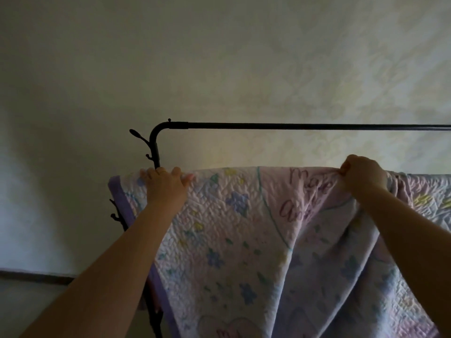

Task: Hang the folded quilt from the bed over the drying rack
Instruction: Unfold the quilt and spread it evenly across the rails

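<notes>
Both hands' grip holds the stitched pastel quilt [244,228]: left hand [166,184] clasps, right hand [363,173] pinches

A pale wall [219,57] fills most of the view, dim on the left and lit on the right, where soft dappled light throws a mottled, leafy pattern. Low at the left, a dark baseboard [34,276] runs along the wall's foot above a shadowed floor [26,308]
</notes>
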The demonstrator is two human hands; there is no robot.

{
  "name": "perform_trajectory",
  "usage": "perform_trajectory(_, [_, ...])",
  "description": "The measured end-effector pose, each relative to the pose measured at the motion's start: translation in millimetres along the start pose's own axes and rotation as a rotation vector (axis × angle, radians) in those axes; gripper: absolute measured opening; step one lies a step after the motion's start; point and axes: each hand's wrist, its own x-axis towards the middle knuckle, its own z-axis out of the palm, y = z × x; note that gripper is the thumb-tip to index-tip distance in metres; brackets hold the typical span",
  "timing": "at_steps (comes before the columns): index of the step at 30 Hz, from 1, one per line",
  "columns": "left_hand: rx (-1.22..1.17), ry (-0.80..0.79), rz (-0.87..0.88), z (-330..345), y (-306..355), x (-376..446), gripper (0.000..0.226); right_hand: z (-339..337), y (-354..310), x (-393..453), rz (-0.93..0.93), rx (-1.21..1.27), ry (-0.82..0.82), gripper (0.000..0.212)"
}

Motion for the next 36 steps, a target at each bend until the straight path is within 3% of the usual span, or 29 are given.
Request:
perform_trajectory(3, [-0.015, -0.144, -0.141, -13, 18, 1, 0.052, 2, 3, -3, -0.105, 0.114, -0.054, 0.02])
perform_trajectory(5, [0.017, -0.185, -0.137, -25, 44, -4, 0.047, 4, 5, -8, -0.142, 0.174, -0.04, 0.023])
perform_trajectory(10, [-0.099, -0.033, 0.216, -27, 156, -44, 0.046, 0, 21, -10, -0.176, 0.448, -0.123, 0.012])
perform_trajectory(16, [-0.165, -0.056, 0.364, -34, 253, -65, 0.064, 1, 35, -7, -0.249, 0.453, -0.188, 0.008])
perform_trajectory(19, [-0.116, -0.068, 0.352, -34, 272, -63, 0.071, 7, 31, -7, -0.209, 0.496, -0.135, 0.006])
perform_trajectory(22, [-0.099, -0.035, 0.353, -30, 269, -58, 0.058, 8, 34, -3, -0.165, 0.53, -0.104, 0.01])
perform_trajectory(27, [-0.22, -0.057, 0.355, -32, 255, -42, 0.04, -8, 48, 14, -0.188, 0.469, -0.218, 0.006])
perform_trajectory(30, [-0.109, -0.127, 0.318, -32, 255, -43, 0.048, -23, 62, 19, -0.189, 0.617, -0.213, 0.013])
perform_trajectory(33, [-0.087, -0.145, 0.275, -38, 269, -50, 0.051, -27, 90, 19, -0.194, 0.466, -0.14, 0.019])
perform_trajectory(36, [-0.224, -0.086, 0.408, -48, 307, -61, 0.038, -17, 107, 17, -0.242, 0.404, -0.182, 0.023])
